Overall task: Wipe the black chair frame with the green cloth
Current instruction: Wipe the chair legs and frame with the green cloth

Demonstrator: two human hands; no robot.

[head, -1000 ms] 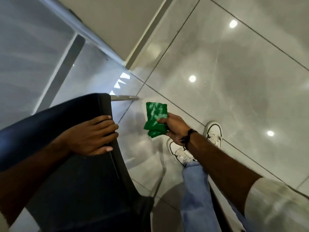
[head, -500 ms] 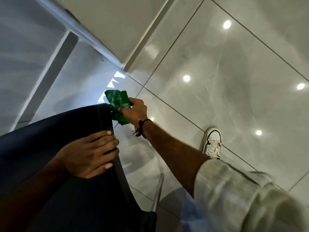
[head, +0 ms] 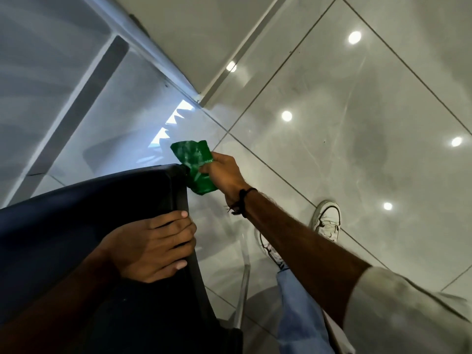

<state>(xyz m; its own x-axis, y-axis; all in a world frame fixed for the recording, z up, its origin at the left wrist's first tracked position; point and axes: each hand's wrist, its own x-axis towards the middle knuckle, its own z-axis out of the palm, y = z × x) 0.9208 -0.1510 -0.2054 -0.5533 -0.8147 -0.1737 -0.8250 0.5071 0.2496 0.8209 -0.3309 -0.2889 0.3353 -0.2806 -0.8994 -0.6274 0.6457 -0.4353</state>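
While your left hand lies across the dark chair, fingers fairly straight and laid over its black edge with the tips reaching the outer rim, your right hand grips the green cloth bunched between thumb and curled fingers. Cloth: crumpled, glossy green, touching the chair's upper corner where the black frame turns; part of it stands above your fingers, part hangs below them. Frame: a narrow black band running down the chair's right edge from that corner, passing under your left fingertips toward the bottom of the view. Chair: dark blue-black surface filling the lower left, your left forearm crossing it. Right wrist: a dark cord band tied around it; the forearm is bare up to a pale rolled sleeve at lower right. Below: two white sneakers on the floor, one partly hidden behind your forearm, and a light blue trouser leg. Floor: large glossy grey tiles with dark joints, showing round reflections of ceiling lights. Upper left: a pale wall panel and a light skirting strip meeting the tiles.
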